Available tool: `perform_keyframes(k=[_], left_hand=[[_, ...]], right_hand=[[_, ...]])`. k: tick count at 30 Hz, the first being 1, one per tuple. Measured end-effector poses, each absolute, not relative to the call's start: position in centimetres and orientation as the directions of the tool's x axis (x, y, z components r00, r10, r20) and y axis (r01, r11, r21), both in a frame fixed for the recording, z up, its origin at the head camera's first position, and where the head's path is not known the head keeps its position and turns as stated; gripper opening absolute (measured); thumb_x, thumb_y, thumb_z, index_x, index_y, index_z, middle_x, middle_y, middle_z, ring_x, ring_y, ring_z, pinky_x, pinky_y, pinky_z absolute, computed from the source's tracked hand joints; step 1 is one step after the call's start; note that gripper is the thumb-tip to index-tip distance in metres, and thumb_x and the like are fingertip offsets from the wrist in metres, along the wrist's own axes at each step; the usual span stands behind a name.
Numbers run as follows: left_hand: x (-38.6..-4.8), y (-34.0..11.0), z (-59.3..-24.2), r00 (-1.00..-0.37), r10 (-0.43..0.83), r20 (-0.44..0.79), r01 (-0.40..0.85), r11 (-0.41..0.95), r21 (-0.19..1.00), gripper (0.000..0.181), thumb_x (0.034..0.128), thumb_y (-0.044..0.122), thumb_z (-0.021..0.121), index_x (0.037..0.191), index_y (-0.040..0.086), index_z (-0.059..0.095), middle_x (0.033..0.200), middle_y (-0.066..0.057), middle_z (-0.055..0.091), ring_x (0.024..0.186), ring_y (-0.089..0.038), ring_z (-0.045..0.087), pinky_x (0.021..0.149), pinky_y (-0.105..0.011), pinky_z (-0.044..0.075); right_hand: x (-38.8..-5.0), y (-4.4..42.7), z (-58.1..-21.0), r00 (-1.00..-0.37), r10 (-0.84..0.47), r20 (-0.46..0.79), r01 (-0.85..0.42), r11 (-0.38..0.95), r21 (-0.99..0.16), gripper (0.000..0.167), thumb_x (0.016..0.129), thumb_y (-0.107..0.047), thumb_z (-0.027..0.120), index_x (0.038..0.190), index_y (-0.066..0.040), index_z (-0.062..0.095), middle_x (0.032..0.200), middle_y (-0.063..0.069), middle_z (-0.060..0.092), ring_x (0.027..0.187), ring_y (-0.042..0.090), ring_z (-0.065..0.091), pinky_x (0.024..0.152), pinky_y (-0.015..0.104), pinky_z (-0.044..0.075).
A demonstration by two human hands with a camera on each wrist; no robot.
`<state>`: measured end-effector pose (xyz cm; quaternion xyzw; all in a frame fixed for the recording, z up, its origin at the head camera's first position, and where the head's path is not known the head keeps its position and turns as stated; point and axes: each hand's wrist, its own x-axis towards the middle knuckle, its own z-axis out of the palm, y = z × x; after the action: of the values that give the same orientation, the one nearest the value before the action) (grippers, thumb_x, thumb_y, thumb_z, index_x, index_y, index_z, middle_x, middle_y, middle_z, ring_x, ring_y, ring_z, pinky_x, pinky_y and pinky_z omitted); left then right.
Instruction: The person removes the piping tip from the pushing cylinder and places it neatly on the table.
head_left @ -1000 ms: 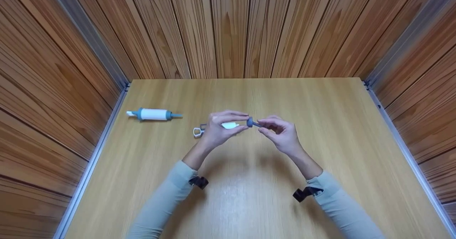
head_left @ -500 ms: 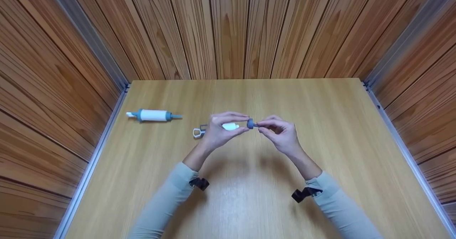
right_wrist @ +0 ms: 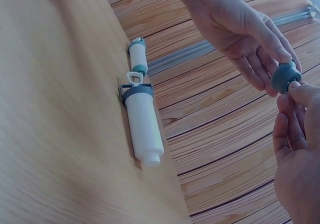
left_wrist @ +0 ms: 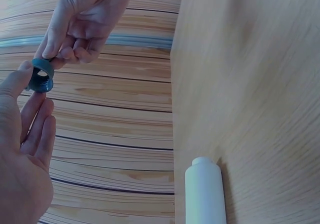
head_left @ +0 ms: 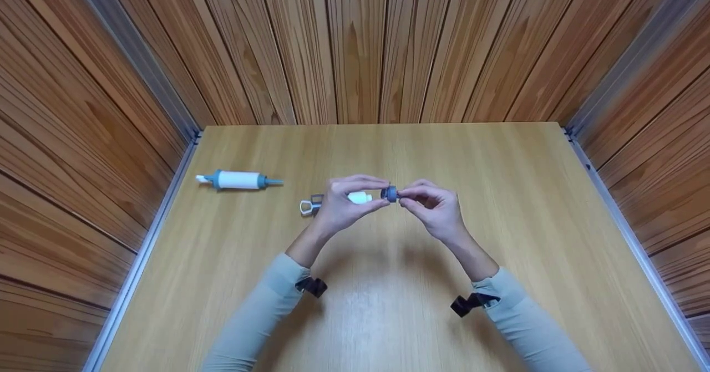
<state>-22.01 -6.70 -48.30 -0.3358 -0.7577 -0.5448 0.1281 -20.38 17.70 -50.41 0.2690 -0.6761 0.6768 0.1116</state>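
Note:
A blue-grey cap (head_left: pixel 390 193) is held between both hands above the table. My left hand (head_left: pixel 345 199) pinches its rim between thumb and fingertips. From the opposite side my right hand (head_left: pixel 435 205) pinches the cap's thin nozzle, which its fingers mostly hide. The left wrist view looks into the hollow cap (left_wrist: pixel 44 87). In the right wrist view the cap's closed side (right_wrist: pixel 284 77) shows. A large white syringe (right_wrist: pixel 142 124) with a dark collar and white pull handle lies on the table, partly covered by the left hand in the head view; its narrow white neck is bare.
A second syringe (head_left: pixel 238 180), white with blue-grey ends and a nozzle fitted, lies at the left of the wooden table (head_left: pixel 366 316). Wood-panelled walls (head_left: pixel 355 50) and metal rails (head_left: pixel 138 250) enclose the table.
My right hand has shifted slightly left, closer to the cap. Less of the nozzle shows between cap and fingers, and the cap has turned to show more of its side. The left hand has barely moved.

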Motion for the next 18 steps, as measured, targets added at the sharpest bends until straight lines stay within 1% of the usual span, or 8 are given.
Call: perform_keyframes(k=[8,14,18], left_hand=[[-22.06,-6.66,-48.29,-0.735,0.374,0.566,0.658,0.187,0.73,0.028,0.0944,0.012,0.092,0.121,0.005,0.086,0.122,-0.014,0.087,0.119,-0.032,0.083,0.113,-0.047,0.064],[-22.27,-6.94,-47.95,-0.718,0.343,0.605,0.678,0.149,0.72,0.027,0.0921,0.008,0.093,0.118,0.004,0.087,0.12,-0.016,0.087,0.116,-0.034,0.084,0.111,-0.044,0.065],[-22.47,-7.01,-47.7,-0.7,0.334,0.631,0.694,0.11,0.712,0.026,0.091,0.006,0.093,0.116,0.002,0.087,0.12,-0.018,0.087,0.114,-0.036,0.084,0.11,-0.041,0.066]], right_hand=[[-20.48,17.76,-50.58,-0.824,-0.226,0.52,-0.518,-0.072,-0.852,0.021,0.095,0.023,0.072,0.115,0.019,0.075,0.109,-0.013,0.08,0.095,0.002,0.076,0.083,0.014,0.063],[-20.6,18.08,-50.59,-0.829,-0.232,0.509,-0.509,-0.063,-0.858,0.033,0.093,0.023,0.073,0.126,0.021,0.068,0.113,-0.013,0.081,0.096,0.002,0.075,0.084,0.015,0.063],[-20.71,18.16,-50.58,-0.842,-0.226,0.489,-0.481,-0.091,-0.872,0.039,0.092,0.024,0.073,0.13,0.024,0.063,0.114,-0.013,0.082,0.096,0.002,0.075,0.082,0.015,0.063]])
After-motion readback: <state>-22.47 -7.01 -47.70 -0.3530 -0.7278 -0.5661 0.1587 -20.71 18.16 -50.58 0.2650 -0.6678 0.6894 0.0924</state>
